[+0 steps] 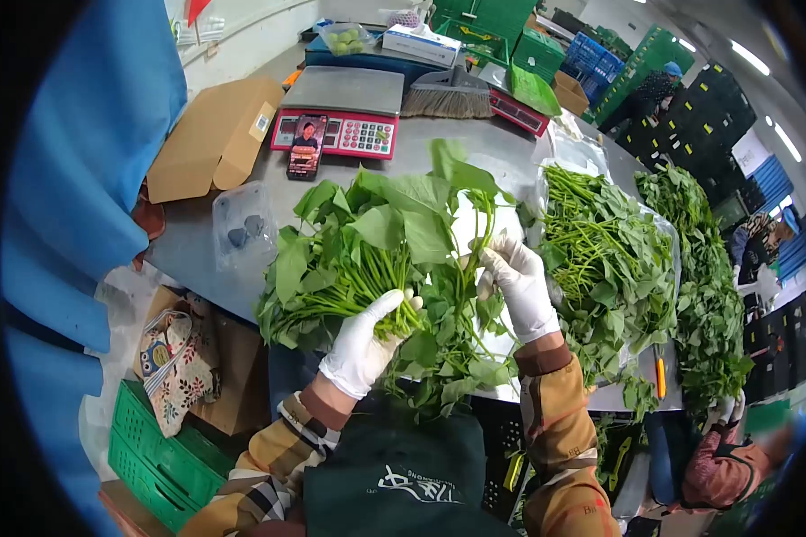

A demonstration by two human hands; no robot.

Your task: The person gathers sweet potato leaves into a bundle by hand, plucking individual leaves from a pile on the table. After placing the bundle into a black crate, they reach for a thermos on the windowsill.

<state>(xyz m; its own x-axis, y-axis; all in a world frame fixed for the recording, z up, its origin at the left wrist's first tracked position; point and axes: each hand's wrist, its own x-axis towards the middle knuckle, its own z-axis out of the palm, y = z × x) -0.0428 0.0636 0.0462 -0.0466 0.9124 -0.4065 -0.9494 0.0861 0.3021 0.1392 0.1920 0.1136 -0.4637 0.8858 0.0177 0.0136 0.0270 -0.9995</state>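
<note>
My left hand [364,344], in a white glove, is wrapped round a thick bunch of leafy green stems [360,277], their cut ends beside my thumb. Leaves of this bunch spread up and to the left over the metal table [188,228]. To the right, my right hand [518,285], also gloved, pinches a few upright leafy stems [480,234] between thumb and fingers. Loose leaves and stems [448,358] hang between the two hands at the table's near edge.
Heaps of greens [604,268] lie at right, near an orange-handled tool [660,378]. A red scale [336,134] with a phone [307,148] leaning on it, a cardboard box [208,134] and a brush [448,97] stand behind. A co-worker [725,465] is at lower right.
</note>
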